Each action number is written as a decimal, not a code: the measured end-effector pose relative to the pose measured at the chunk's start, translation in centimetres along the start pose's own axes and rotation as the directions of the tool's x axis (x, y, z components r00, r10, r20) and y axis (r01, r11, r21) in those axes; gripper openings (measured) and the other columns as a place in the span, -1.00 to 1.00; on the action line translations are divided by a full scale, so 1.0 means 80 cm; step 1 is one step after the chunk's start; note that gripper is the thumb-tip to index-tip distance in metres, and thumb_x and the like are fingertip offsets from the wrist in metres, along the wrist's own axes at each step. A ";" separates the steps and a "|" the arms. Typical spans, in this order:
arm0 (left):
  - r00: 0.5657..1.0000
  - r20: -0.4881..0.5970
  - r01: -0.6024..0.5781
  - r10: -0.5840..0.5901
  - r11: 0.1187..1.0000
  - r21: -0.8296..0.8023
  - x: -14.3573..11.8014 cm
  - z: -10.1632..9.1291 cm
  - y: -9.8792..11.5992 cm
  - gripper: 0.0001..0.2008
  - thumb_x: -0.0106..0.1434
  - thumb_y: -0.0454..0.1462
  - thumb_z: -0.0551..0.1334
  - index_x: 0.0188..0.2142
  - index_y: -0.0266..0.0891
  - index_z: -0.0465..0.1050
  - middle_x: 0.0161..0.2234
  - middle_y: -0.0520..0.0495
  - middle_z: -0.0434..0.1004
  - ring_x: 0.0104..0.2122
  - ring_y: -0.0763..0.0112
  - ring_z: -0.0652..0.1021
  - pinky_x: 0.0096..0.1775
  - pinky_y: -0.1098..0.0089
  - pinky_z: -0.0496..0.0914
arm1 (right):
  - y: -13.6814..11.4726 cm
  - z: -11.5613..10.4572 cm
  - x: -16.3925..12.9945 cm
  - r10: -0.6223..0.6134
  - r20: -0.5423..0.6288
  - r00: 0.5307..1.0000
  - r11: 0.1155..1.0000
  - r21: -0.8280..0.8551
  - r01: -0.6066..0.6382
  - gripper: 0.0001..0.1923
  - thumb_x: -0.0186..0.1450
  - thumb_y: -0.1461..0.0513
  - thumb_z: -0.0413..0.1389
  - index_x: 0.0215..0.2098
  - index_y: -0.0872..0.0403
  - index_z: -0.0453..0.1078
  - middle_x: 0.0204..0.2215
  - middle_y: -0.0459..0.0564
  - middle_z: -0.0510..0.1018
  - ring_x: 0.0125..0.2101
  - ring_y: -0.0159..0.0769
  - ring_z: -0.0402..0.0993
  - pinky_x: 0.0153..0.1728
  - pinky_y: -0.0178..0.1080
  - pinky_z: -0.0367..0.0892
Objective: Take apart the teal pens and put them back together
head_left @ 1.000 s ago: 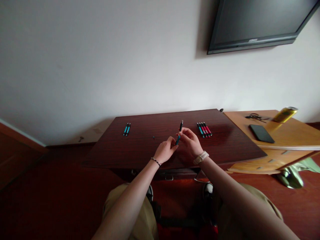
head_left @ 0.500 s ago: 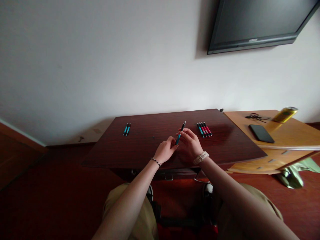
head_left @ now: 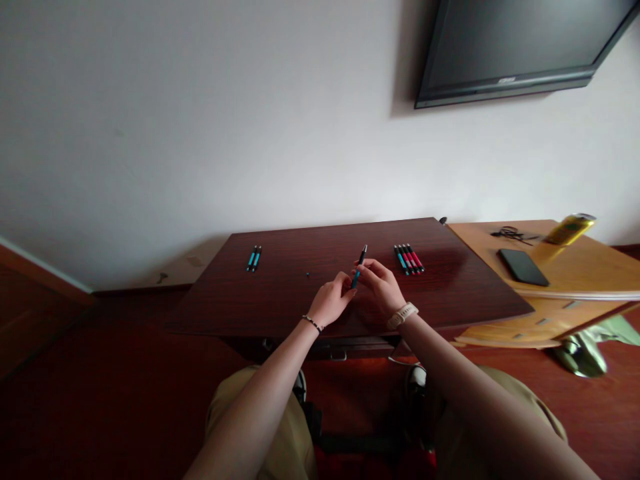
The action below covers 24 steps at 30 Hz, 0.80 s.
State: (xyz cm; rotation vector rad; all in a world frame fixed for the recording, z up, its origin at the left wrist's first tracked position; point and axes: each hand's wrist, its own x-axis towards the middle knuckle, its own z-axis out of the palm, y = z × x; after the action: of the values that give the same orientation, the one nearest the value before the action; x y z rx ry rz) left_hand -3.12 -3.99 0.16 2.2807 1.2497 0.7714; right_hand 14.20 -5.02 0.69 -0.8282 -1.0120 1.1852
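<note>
A pen was held above the middle of the tabletop. Left of the pen lay a tiny part, and farther left a pair of pens. Right of the pen lay a row of pens. Farther right, a phone lay on a side desk.

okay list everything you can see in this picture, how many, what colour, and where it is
table: one, dark red-brown, centre
held pen: one, blue and black, between both hands
pens on the left: two, blue and black, far left of table
pens on the right: about four, blue and red, far right of table
small bit: one, dark, mid table
desk: one, light wood, right
phone: one, black, on desk
can: one, yellow, on desk
cord: one, black, on desk
screen: one, black, wall top right
left hand: on held pen
right hand: on held pen
</note>
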 end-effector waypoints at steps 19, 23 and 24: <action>1.000 0.007 0.024 -0.024 0.999 0.022 0.000 0.001 0.000 -0.90 0.43 -0.21 0.26 -0.11 -0.09 0.36 -0.18 -0.03 0.68 -0.15 0.17 0.69 -0.17 0.34 0.43 | 0.004 -0.001 0.004 -0.029 -0.016 0.999 0.999 -0.014 0.029 -0.62 0.26 -0.03 0.36 -0.04 -0.04 0.59 -0.09 0.01 0.64 -0.04 -0.14 0.58 0.04 -0.09 0.47; 1.000 0.005 0.014 -0.014 1.000 0.026 0.000 0.000 0.001 -0.90 0.43 -0.21 0.25 -0.11 -0.08 0.36 -0.17 -0.03 0.68 -0.15 0.18 0.69 -0.18 0.35 0.43 | 0.009 -0.005 0.006 -0.062 -0.027 0.998 0.997 -0.037 0.061 -0.68 0.27 -0.03 0.35 -0.12 -0.05 0.60 -0.10 -0.01 0.63 -0.08 -0.17 0.58 0.01 -0.10 0.48; 1.000 0.005 0.013 -0.013 0.999 0.029 0.000 -0.001 0.001 -0.90 0.42 -0.22 0.26 -0.11 -0.08 0.36 -0.18 -0.03 0.68 -0.15 0.18 0.69 -0.19 0.35 0.43 | 0.009 -0.005 0.006 -0.071 -0.031 0.997 0.996 -0.047 0.069 -0.68 0.27 -0.03 0.35 -0.12 -0.05 0.60 -0.10 -0.01 0.63 -0.09 -0.18 0.58 0.00 -0.11 0.48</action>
State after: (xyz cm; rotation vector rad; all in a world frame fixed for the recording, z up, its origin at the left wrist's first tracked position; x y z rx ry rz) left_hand -3.11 -3.99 0.25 2.2936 1.2805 0.7473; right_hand 14.36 -4.37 -0.05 -0.8394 -1.0366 1.0888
